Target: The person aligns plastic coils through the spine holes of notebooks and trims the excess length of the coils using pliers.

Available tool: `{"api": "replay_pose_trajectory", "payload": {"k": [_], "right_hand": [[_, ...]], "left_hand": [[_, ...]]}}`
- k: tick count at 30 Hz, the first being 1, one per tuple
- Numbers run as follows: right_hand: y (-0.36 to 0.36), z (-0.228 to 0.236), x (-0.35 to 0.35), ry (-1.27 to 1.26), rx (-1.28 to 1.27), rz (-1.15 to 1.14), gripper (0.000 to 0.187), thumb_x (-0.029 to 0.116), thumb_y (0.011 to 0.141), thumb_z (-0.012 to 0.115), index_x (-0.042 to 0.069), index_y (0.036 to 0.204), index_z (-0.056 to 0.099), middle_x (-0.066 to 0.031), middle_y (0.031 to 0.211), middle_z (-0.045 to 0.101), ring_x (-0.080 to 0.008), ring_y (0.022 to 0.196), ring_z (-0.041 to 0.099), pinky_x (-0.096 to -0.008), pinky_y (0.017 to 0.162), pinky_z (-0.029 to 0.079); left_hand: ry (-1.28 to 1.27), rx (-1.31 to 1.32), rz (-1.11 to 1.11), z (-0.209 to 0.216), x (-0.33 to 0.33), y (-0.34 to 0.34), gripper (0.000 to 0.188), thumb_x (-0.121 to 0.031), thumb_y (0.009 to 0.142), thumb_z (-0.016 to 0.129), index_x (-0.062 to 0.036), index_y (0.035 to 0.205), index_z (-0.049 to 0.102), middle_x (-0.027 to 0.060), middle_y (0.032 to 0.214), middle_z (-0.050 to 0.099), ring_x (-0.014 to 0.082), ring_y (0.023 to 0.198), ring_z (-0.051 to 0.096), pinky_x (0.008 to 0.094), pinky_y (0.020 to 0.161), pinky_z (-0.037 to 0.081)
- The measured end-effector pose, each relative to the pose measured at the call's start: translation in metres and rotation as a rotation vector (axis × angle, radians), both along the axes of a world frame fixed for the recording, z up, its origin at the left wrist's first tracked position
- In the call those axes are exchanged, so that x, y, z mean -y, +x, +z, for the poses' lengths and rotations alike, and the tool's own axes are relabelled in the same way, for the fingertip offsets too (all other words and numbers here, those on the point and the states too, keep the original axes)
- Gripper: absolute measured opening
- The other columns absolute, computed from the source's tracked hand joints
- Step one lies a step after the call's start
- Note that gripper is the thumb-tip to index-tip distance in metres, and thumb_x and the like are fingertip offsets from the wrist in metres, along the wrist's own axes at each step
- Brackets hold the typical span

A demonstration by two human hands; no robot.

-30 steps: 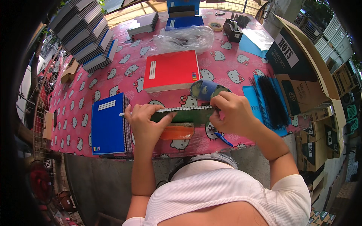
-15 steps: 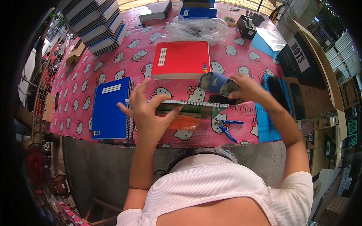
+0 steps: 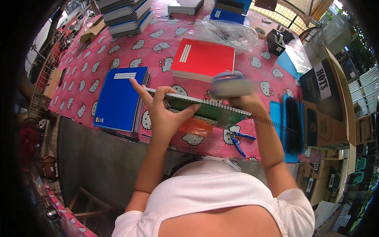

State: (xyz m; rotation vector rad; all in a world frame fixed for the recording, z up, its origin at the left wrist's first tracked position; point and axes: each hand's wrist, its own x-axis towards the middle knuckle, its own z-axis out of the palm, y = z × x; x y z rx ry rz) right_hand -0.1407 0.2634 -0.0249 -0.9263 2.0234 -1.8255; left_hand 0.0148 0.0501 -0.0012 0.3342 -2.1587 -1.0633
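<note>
My left hand (image 3: 160, 112) grips a green-covered notebook (image 3: 233, 118), its punched edge turned up and its far-side pages white. Black spiral wire runs through the holes along that edge. A loose tail of the spiral wire (image 3: 266, 119) trails past the right end, under my right forearm. My right hand (image 3: 249, 103) is closed on a rounded blue-and-grey object (image 3: 231, 86), smeared by motion, just above the notebook's right half. Its kind does not show. Below the notebook lie an orange flat piece (image 3: 196, 127) and blue-handled pliers (image 3: 241, 142).
Red notebooks (image 3: 205, 59) lie beyond my hands, and blue notebooks (image 3: 120, 98) at left. Tall notebook stacks (image 3: 130, 23), a clear plastic bag (image 3: 225, 33) and a tape dispenser (image 3: 275, 42) stand farther back. Black coils (image 3: 293, 126) and a cardboard box (image 3: 327, 106) are at right.
My view has turned, shifting the table. The right hand has come nearer the notebook's edge with the rounded object, now blurred. The left hand keeps its grip on the notebook.
</note>
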Motion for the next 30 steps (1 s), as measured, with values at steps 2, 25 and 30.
{"api": "replay_pose_trajectory", "payload": {"k": [2,25,30], "right_hand": [[-0.005,0.007,0.02,0.23,-0.072,0.056,0.057,-0.007,0.056,0.067,0.001,0.112,0.062,-0.0073,0.098,0.068,-0.0178,0.091,0.063,-0.0306,0.083,0.05],[-0.01,0.032,0.059,0.225,-0.435,0.429,0.046,0.003,0.063,0.071,0.004,0.109,0.065,-0.008,0.103,0.068,-0.016,0.096,0.063,-0.0332,0.083,0.051],[-0.025,0.026,0.07,0.218,-0.088,0.493,0.05,0.003,0.064,0.069,0.007,0.114,0.065,-0.008,0.11,0.066,-0.0189,0.1,0.062,-0.0355,0.087,0.05]], "left_hand": [[-0.048,-0.009,0.024,-0.006,0.007,0.002,0.06,-0.039,0.051,0.093,-0.0174,0.096,0.058,0.0303,0.153,-0.008,0.0488,0.137,0.024,0.0463,0.103,0.039],[-0.038,-0.067,0.027,-0.003,0.028,0.009,0.049,-0.027,0.05,0.092,-0.0111,0.088,0.066,0.0294,0.151,0.018,0.0383,0.139,0.029,0.045,0.107,0.033],[0.02,-0.053,0.005,-0.004,0.039,0.009,0.048,-0.025,0.051,0.092,-0.0106,0.09,0.067,0.0262,0.145,0.034,0.0325,0.139,0.031,0.0444,0.106,0.034]]}}
